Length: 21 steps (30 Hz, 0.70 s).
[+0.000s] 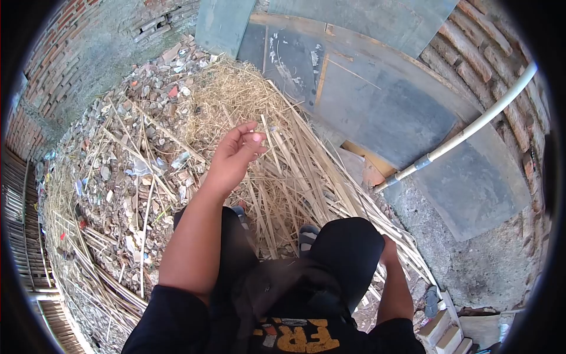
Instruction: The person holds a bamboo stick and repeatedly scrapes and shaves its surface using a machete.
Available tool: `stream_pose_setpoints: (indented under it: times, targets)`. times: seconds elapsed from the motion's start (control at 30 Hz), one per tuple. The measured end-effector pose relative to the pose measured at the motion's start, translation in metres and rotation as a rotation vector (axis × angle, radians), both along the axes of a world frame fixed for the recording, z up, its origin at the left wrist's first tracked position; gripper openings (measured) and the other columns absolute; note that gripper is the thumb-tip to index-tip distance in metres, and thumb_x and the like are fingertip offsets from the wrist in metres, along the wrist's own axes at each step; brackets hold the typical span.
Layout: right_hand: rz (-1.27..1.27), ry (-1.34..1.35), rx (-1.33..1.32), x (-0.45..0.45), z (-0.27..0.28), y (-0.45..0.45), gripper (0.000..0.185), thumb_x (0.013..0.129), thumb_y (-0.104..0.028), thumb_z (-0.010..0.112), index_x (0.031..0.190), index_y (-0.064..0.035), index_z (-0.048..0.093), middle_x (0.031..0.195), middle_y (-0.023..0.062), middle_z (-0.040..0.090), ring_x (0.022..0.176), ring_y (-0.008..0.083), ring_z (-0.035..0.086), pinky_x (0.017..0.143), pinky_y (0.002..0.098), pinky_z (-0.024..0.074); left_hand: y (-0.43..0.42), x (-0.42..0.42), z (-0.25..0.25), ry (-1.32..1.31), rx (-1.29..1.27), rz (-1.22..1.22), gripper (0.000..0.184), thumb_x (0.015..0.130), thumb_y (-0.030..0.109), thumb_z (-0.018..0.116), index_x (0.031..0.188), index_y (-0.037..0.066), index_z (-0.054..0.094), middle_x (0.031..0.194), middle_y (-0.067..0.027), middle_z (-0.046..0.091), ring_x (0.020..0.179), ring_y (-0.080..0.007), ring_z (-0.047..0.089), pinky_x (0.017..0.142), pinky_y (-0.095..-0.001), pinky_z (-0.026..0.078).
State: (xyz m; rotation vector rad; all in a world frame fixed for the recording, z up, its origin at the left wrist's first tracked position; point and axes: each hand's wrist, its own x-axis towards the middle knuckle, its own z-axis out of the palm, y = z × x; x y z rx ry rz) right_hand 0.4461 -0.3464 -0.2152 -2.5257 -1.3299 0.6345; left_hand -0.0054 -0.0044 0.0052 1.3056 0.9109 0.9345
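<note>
My left hand (237,152) is raised in front of me over a heap of split bamboo strips (306,177). Its fingers are curled in toward the thumb. A short pale strip shows just beside the fingertips, but I cannot make out whether it is held. Dry straw-like shavings (227,97) lie just beyond this hand. On the other side, my right hand (389,251) is against the outer side of my bent right knee (348,248). The knee hides its fingers.
Rubble (132,147) with loose sticks and plastic scraps covers the ground at left. Dark boards (377,106) lean along the right side. A pale pole (471,130) slants there. A brick wall (53,71) stands at the far left, and wooden steps (445,333) sit at lower right.
</note>
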Motion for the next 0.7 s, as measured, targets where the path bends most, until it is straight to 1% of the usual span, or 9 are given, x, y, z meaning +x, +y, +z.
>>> stream_pose_setpoints:
  times: [0.03,0.1,0.2,0.27,0.3,0.43,0.53,0.63,0.7]
  targets:
    - [-0.095,-0.037,-0.068,-0.01,0.039,0.006,0.035,0.083,-0.024,0.076,0.107,-0.0003,0.067,0.101,0.0283,0.071,0.099,0.0474,0.068,0.085,0.0492,0.0531,0.003,-0.001,-0.004,0.019,0.077,-0.025,0.05,0.106,0.03,0.061,0.148,0.005,0.048,0.131,-0.0097,0.067,0.109,-0.0191,0.069,0.097,-0.0356,0.051]
    - [-0.072,0.012,-0.012,0.01,0.07,-0.002,0.03,0.079,-0.019,0.077,0.098,0.0016,0.068,0.094,0.0268,0.071,0.093,0.0456,0.069,0.082,0.0485,0.0537,0.006,0.002,0.0,0.14,0.163,-0.09,0.055,0.104,0.031,0.064,0.149,0.005,0.047,0.133,-0.0117,0.066,0.111,-0.0211,0.069,0.1,-0.0373,0.05]
    - [-0.07,0.09,-0.001,0.008,0.145,0.001,0.03,0.08,-0.013,0.075,0.106,0.0011,0.071,0.088,0.021,0.072,0.085,0.0301,0.071,0.08,0.0413,0.0539,0.009,0.014,0.016,0.432,0.365,-0.248,0.066,0.098,0.032,0.072,0.151,0.004,0.045,0.136,-0.016,0.064,0.116,-0.0279,0.067,0.104,-0.0426,0.049]
    - [-0.089,0.146,-0.011,-0.003,0.196,0.008,0.032,0.08,-0.009,0.075,0.111,-0.0004,0.072,0.086,0.0139,0.071,0.082,0.0191,0.066,0.078,0.0364,0.0524,0.016,0.024,0.019,0.65,0.549,-0.348,0.075,0.092,0.033,0.077,0.153,0.005,0.044,0.138,-0.0183,0.062,0.123,-0.033,0.064,0.109,-0.0477,0.046]
    - [-0.102,0.195,0.004,-0.004,0.212,0.009,0.032,0.078,-0.006,0.077,0.108,0.0001,0.072,0.086,0.0075,0.07,0.082,0.0139,0.062,0.077,0.0334,0.0512,0.022,0.03,0.011,0.755,0.652,-0.39,0.079,0.089,0.034,0.079,0.153,0.005,0.043,0.14,-0.0188,0.061,0.127,-0.0352,0.061,0.112,-0.0506,0.044]
    - [-0.105,0.374,0.027,-0.029,0.286,0.033,0.029,0.076,0.001,0.077,0.104,0.0024,0.07,0.087,0.0046,0.07,0.083,0.0117,0.063,0.076,0.0304,0.0515,0.035,0.049,-0.017,1.057,1.025,-0.386,0.084,0.084,0.033,0.081,0.155,0.008,0.043,0.144,-0.0179,0.058,0.141,-0.0382,0.048,0.122,-0.0592,0.03]
    - [-0.083,0.568,0.082,-0.038,0.321,0.045,0.026,0.076,0.006,0.076,0.101,0.0023,0.069,0.088,0.0033,0.069,0.083,0.0098,0.063,0.076,0.0284,0.0517,0.055,0.043,-0.036,1.138,1.248,-0.305,0.079,0.086,0.033,0.079,0.153,0.008,0.045,0.144,-0.0154,0.057,0.144,-0.0337,0.045,0.125,-0.0626,0.02]
    - [-0.012,0.692,0.079,-0.054,0.351,0.066,0.024,0.077,0.006,0.078,0.099,0.0011,0.069,0.087,0.0011,0.067,0.083,0.0079,0.062,0.074,0.0267,0.0506,0.065,0.014,-0.006,1.113,1.125,-0.435,0.06,0.086,0.032,0.078,0.137,0.01,0.057,0.124,-0.0153,0.067,0.126,-0.0326,0.06,0.117,-0.0572,0.037]
    - [0.113,0.607,0.09,-0.052,0.356,0.08,0.024,0.078,0.003,0.08,0.1,0.0011,0.07,0.086,-0.0005,0.066,0.081,0.0077,0.061,0.073,0.0261,0.0496,0.067,-0.017,0.01,1.132,0.962,-0.471,0.039,0.086,0.032,0.078,0.116,0.011,0.064,0.094,-0.0118,0.071,0.099,-0.0336,0.07,0.096,-0.0512,0.052]
